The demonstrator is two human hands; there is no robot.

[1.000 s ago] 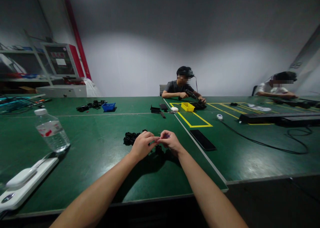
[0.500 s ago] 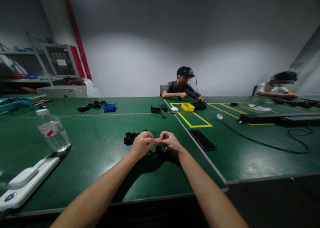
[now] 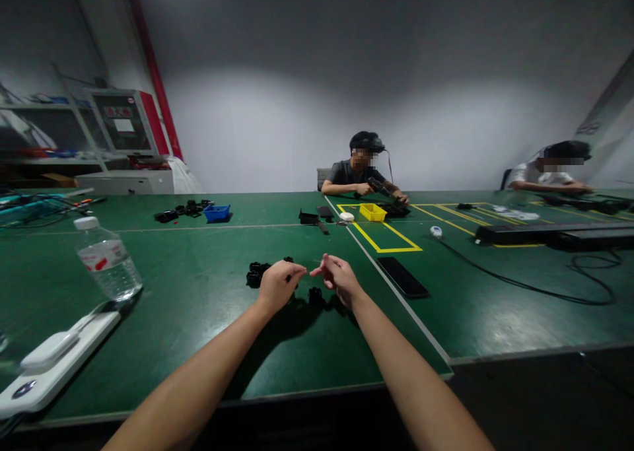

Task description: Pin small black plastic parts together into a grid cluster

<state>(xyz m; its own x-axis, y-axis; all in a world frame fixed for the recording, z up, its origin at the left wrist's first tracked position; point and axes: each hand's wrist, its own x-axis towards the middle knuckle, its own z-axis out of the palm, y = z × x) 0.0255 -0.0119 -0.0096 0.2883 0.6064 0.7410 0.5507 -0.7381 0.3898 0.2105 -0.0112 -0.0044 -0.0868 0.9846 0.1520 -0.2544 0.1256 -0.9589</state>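
Note:
My left hand (image 3: 281, 283) is closed in a pinch above the table, its thumb and fingertips pressed together. Whatever may be in that pinch is too small to make out. Just to its right, across a narrow gap, is my right hand (image 3: 341, 282). Its thumb and forefinger point apart, while the other fingers curl over the palm, hiding what lies there. Beyond my left hand is a cluster of black parts (image 3: 255, 274). Another small black part (image 3: 316, 296) rests below and between my hands, partly in shadow.
A black phone (image 3: 402, 277) lies to the right. On the left stand a water bottle (image 3: 109, 266) and a white power strip (image 3: 64, 358). Farther off are a blue bin (image 3: 217, 214), a yellow bin (image 3: 372, 212), black parts (image 3: 183, 210) and two people seated across the table.
My hands, touching at the fingertips before, have come slightly apart. The right forefinger and thumb have spread, and the small purplish glint in that palm no longer shows.

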